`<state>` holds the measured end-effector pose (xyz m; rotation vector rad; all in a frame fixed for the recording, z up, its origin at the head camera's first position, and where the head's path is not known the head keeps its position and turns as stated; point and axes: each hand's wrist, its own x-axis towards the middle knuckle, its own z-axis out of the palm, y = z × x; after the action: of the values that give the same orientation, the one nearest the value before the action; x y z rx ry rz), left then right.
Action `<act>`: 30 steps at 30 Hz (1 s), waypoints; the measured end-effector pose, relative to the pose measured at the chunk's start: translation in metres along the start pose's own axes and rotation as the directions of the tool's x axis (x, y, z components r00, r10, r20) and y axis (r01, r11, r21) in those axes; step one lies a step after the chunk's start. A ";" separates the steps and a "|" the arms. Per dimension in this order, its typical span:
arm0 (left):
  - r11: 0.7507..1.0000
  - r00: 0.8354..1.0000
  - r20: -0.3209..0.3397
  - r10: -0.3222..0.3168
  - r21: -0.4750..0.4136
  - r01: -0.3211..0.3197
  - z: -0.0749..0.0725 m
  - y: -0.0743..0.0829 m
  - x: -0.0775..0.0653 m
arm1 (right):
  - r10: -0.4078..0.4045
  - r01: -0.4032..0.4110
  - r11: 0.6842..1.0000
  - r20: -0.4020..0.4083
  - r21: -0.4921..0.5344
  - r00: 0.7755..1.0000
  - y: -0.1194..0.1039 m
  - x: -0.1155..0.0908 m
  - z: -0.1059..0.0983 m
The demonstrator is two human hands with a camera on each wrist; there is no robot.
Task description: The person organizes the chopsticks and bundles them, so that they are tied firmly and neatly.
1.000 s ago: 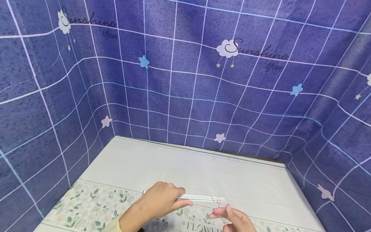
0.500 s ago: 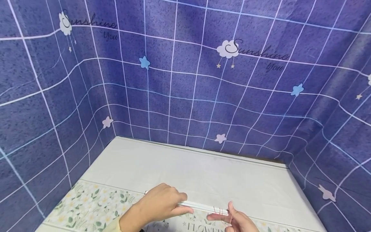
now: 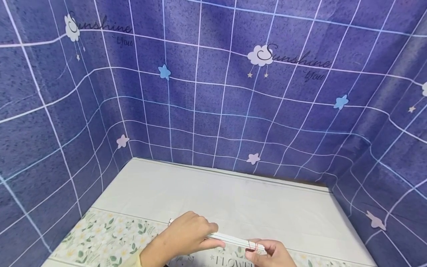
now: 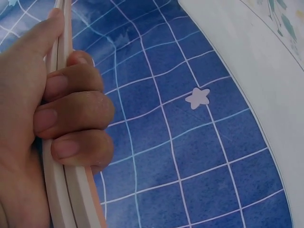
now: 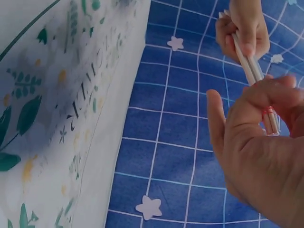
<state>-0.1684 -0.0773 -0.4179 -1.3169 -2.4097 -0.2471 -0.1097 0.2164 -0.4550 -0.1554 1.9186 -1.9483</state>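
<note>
My left hand (image 3: 186, 233) grips a bundle of slim white sticks (image 3: 233, 240), held slantwise over the table. In the left wrist view its fingers (image 4: 80, 114) curl tightly round the sticks (image 4: 76, 197), which lie side by side. A thin red band (image 3: 253, 245) loops several times round the bundle close to its right end. My right hand (image 3: 271, 254) holds that end, thumb below and fingers behind, right at the loops. From the right wrist, the red band (image 5: 269, 110) shows between its bent fingers, and one finger stands out straight. The palm side hides part of the bundle.
A white table cover (image 3: 213, 193) with a flower-printed strip (image 3: 110, 230) and lettering lies beneath the hands. Blue-violet grid curtain (image 3: 200, 111) with stars and clouds encloses the table at the back and both sides.
My right hand has stopped drawing the red band out below the sticks and has closed in round their end. The bundle's right end has tipped down; the left hand keeps its grip.
</note>
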 end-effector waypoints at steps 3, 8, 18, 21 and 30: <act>0.999 1.000 0.010 -0.029 -0.021 0.029 0.001 0.000 0.000 | -0.065 0.065 0.998 -0.094 0.000 0.993 0.003 -0.002 0.006; 0.998 0.998 0.011 -0.063 -0.028 0.064 0.003 -0.003 -0.001 | -0.101 0.090 0.995 -0.258 -0.051 0.961 0.012 0.000 0.013; 0.984 0.984 0.039 -0.175 -0.033 0.176 0.003 -0.007 -0.003 | -0.492 0.360 0.862 -0.424 -0.357 0.760 0.028 0.004 0.033; 0.980 0.981 0.053 -0.186 -0.064 0.190 0.003 -0.007 -0.004 | -0.679 0.370 0.703 -0.418 -0.608 0.603 0.031 0.007 0.039; 0.971 0.975 0.079 -0.209 -0.100 0.216 0.003 -0.006 -0.008 | -0.988 0.632 0.085 0.017 -0.770 0.154 0.037 0.022 0.028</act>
<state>-0.1704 -0.0854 -0.4233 -1.1263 -2.6303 -0.4024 -0.1122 0.1833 -0.4937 -1.5142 3.3989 -1.8187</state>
